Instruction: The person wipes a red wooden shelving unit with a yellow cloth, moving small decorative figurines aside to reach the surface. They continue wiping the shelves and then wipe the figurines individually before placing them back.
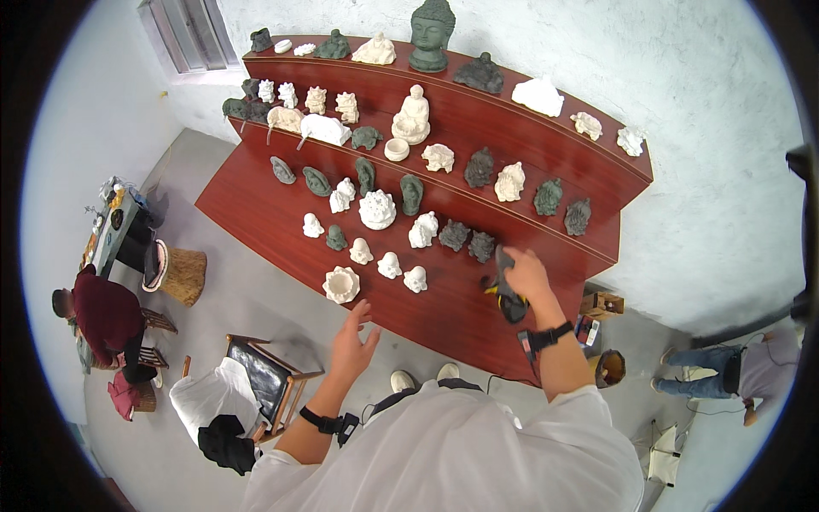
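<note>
My right hand (526, 275) is over the right part of the red wooden tiered display table, at a dark grey object (503, 264) whose kind I cannot tell. Beside it is a black and yellow object (513, 308); whether the two are joined is unclear. My left hand (352, 339) is raised near the front edge with fingers apart, holding nothing. Just beyond it stands a white lotus-shaped bowl (341, 285). Small white figurines (389, 265) and a dark green one (336, 237) stand behind the bowl. Two dark grey figurines (480, 246) sit left of my right hand.
Upper tiers (563, 147) carry several statuettes and a green Buddha head (430, 38). A black-seated chair (259, 374) with white cloth stands at left. Further left a person (109, 310) sits at a workbench; another person (729, 371) stands at far right. A cardboard box (603, 305) lies beyond the table's right end.
</note>
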{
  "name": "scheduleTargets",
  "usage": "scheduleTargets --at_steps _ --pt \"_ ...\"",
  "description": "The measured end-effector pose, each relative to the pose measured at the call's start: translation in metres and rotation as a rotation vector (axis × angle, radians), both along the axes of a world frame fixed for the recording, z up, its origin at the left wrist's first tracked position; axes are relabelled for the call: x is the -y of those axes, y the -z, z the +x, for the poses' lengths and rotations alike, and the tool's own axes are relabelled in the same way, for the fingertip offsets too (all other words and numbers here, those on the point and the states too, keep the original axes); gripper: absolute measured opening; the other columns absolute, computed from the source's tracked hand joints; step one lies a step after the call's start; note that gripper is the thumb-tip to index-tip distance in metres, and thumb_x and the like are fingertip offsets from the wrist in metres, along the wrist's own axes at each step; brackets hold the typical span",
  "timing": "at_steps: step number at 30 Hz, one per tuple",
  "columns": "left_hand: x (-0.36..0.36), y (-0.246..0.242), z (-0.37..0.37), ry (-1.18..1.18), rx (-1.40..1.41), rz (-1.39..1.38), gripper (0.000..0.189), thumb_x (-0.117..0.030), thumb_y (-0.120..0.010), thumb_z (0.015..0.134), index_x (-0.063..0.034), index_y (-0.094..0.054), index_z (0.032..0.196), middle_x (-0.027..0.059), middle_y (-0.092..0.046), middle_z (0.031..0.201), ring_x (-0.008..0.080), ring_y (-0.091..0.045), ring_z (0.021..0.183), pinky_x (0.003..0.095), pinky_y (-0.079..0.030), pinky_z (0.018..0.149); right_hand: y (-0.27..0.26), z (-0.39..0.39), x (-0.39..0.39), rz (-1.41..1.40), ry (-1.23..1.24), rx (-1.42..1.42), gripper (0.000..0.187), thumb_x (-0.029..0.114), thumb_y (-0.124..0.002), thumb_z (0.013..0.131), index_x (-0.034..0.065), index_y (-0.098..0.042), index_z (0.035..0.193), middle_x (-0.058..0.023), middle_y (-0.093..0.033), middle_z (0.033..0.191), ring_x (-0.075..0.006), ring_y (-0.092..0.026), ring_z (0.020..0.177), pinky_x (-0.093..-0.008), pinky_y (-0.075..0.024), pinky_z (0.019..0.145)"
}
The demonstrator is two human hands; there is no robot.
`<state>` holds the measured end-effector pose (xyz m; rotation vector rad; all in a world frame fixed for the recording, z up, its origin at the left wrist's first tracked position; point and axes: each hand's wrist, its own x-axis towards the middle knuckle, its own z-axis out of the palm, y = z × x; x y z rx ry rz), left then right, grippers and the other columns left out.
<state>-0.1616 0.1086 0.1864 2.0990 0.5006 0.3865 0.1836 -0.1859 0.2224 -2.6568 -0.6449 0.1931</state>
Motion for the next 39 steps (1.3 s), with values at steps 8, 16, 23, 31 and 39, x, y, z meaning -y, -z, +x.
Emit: scheduleTargets --at_steps 8,16,23,31,39 --pt "0.106 -0.017 0.122 0.346 -0.026 -0.672 0.070 -0.028 -0.073 0.114 -0.0041 -0.041 0.172 0.0142 -0.056 0.166 0.0244 -0.062 0.142 0.0375 -0.054 0.115 -0.022 -0.107 0.034 0.809 -0.312 -0.896 0.066 -0.008 -0.056 0.094 0.0044 -0.064 0.158 -0.0098 -0.075 0.137 -0.0168 -0.071 0.123 -0.0333 -0.0557 0.110" --pt "0.176 -0.027 0.174 0.607 -0.333 -0.332 0.042 -0.033 -0.076 0.111 0.0018 -0.075 0.134 0.0073 -0.078 0.111 0.0186 -0.072 0.109 0.0374 -0.057 0.104 -0.008 -0.097 0.121 1.111 0.067 -0.751 0.056 -0.013 -0.049 0.091 -0.0002 -0.075 0.140 -0.0089 -0.076 0.132 -0.0192 -0.071 0.123 -0.0319 -0.0551 0.110" --pt "0.173 -0.009 0.172 0.674 -0.458 -0.443 0.032 -0.019 -0.074 0.109 0.0000 -0.075 0.134 0.0096 -0.079 0.115 0.0176 -0.071 0.108 0.0361 -0.058 0.100 0.003 -0.074 0.197 1.379 0.343 -0.784 0.053 -0.007 -0.052 0.092 -0.0030 -0.073 0.140 -0.0128 -0.077 0.129 -0.0220 -0.074 0.117 -0.0336 -0.0574 0.106" --pt "0.150 -0.007 0.171 0.477 -0.480 -0.130 0.036 -0.021 -0.080 0.101 -0.0053 -0.074 0.134 0.0140 -0.077 0.126 0.0276 -0.071 0.120 0.0405 -0.056 0.105 0.018 -0.067 0.214 0.831 0.223 -0.513 0.039 0.002 -0.067 0.099 0.0011 -0.074 0.137 -0.0068 -0.076 0.126 -0.0165 -0.070 0.114 -0.0311 -0.0550 0.103" --pt "0.171 -0.006 0.146 0.558 -0.317 -0.205 0.066 -0.028 -0.081 0.105 -0.0053 -0.056 0.161 0.0152 -0.069 0.147 0.0308 -0.066 0.137 0.0412 -0.051 0.119 0.011 -0.088 0.153 0.985 -0.067 -1.137 0.039 0.004 -0.071 0.100 0.0030 -0.067 0.138 -0.0057 -0.070 0.128 -0.0167 -0.065 0.119 -0.0334 -0.0535 0.105"
